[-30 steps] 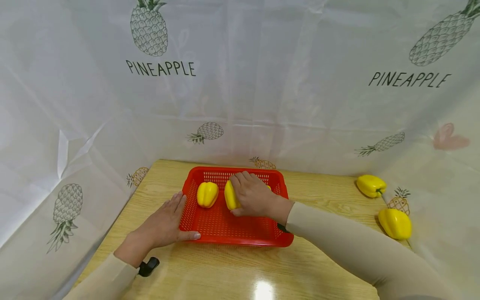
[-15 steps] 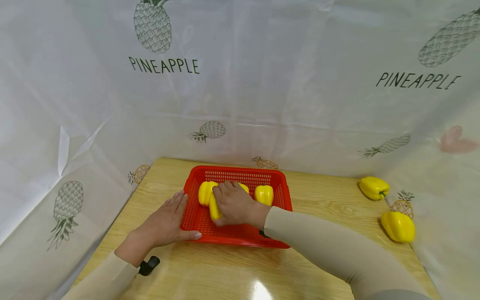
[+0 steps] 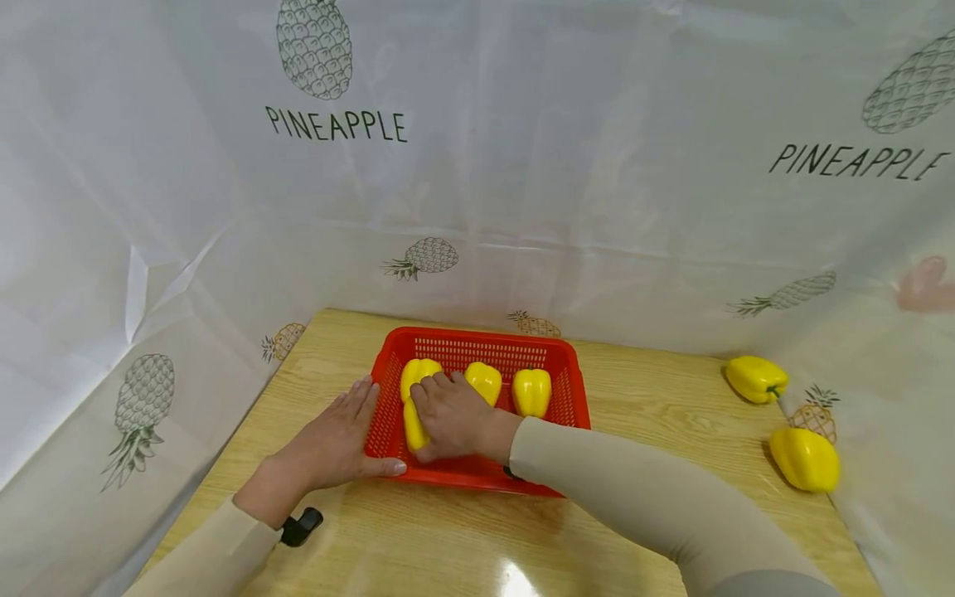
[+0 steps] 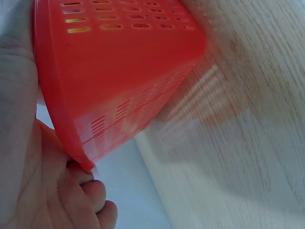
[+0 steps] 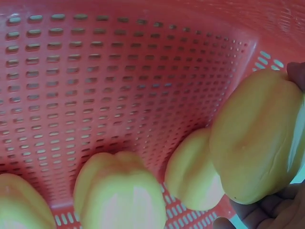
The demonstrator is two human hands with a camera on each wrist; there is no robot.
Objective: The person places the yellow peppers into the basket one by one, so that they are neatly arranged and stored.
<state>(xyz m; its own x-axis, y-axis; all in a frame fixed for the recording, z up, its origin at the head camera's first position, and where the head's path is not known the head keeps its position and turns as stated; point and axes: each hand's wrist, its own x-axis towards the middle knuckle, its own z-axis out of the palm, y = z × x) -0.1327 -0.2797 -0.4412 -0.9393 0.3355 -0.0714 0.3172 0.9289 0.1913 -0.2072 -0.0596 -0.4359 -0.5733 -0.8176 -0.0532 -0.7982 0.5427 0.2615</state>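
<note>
In the head view a red plastic basket with slotted walls stands on the wooden table. My left hand lies along its left end, fingers straight at the side rim and thumb on the front rim. Inside the basket my right hand grips a yellow bell pepper at the front left, its palm side hidden from above. The right wrist view shows this held pepper between thumb and fingers. Behind it stand three more yellow peppers: one at the left, one mid-back and one at the right.
Two more yellow bell peppers lie at the table's right edge, a rear pepper and a nearer pepper. A pale sheet printed with pineapples hangs around the table at the back and sides.
My right hand has carried the gripped pepper leftward and toward the front-left of the basket, uncovering the middle and right peppers. My left hand keeps its place on the rim.
</note>
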